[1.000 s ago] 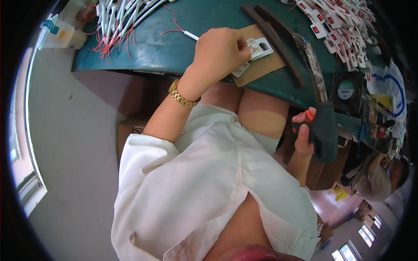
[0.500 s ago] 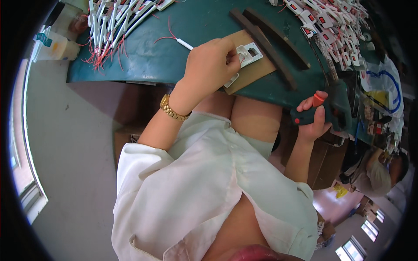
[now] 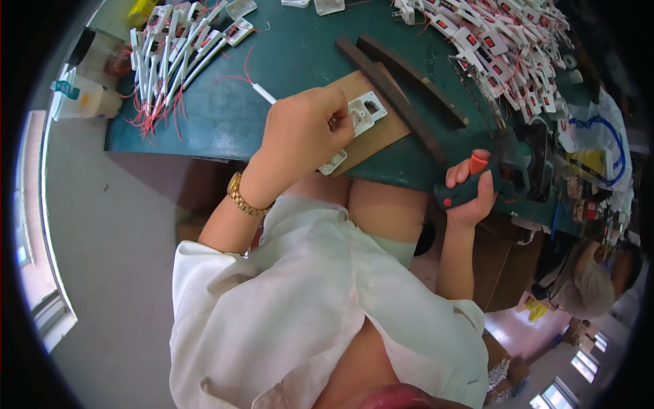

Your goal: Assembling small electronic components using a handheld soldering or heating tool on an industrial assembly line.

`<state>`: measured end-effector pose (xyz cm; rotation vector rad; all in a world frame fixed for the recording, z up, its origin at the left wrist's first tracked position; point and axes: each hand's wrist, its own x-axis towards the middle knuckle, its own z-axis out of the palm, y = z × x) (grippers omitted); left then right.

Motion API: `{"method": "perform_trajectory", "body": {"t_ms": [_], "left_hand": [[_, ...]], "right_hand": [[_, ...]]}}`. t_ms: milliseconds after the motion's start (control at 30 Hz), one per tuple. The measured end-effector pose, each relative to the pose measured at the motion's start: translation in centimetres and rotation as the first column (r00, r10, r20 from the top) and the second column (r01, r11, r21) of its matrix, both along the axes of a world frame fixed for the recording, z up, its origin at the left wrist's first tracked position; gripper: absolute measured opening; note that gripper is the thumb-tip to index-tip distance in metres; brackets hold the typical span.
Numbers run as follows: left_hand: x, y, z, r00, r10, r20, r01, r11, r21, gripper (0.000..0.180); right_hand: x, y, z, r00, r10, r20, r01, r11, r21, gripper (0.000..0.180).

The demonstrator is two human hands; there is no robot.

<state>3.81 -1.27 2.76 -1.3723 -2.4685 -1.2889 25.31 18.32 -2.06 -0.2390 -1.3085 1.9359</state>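
My left hand [image 3: 306,126], with a gold watch [image 3: 244,196] at its wrist, bends over an open white plastic casing [image 3: 368,112] on a brown board [image 3: 381,140]. Thumb and fingers are pinched together at the casing's near part; whatever they hold is hidden. A white tube [image 3: 263,93] with two thin red wires sticks out from behind that hand. Below it a second white plastic piece [image 3: 334,162] shows at the board's edge. My right hand [image 3: 477,194] is wrapped round the handle of a dark green pistol-grip power tool [image 3: 463,193] with an orange trigger, at the table's edge.
Two dark bars [image 3: 392,99] lie across and beside the board on the green table [image 3: 300,41]. White wired units lie heaped at the far left [image 3: 174,58] and far right [image 3: 490,48]. Plastic containers [image 3: 88,95] stand at the left edge. Another person [image 3: 579,279] sits at the right.
The whole view has shifted, so table and hands appear lower and further left. My left hand stays pinched at the casing, and my right hand still grips the power tool.
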Motion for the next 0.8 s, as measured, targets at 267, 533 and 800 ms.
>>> {"method": "perform_trajectory", "body": {"t_ms": [267, 533, 800], "left_hand": [[0.9, -9.4, 3.3, 0.932, -0.024, 0.362, 0.069, 0.991, -0.112, 0.009], [6.3, -25.7, -2.5, 0.898, 0.266, 0.35, 0.262, 0.314, -0.912, 0.02], [3.8, -18.8, -1.5, 0.989, 0.129, 0.076, -0.089, 0.914, -0.395, 0.009]], "right_hand": [[0.6, -0.3, -0.4, 1.0, 0.023, 0.002, -0.023, 1.0, 0.018, 0.041], [-0.3, -0.2, 0.0, 0.999, -0.014, 0.049, 0.009, 0.994, 0.109, 0.046], [0.0, -0.3, -0.3, 0.998, -0.02, 0.061, 0.016, 0.998, 0.06, 0.042]]}}
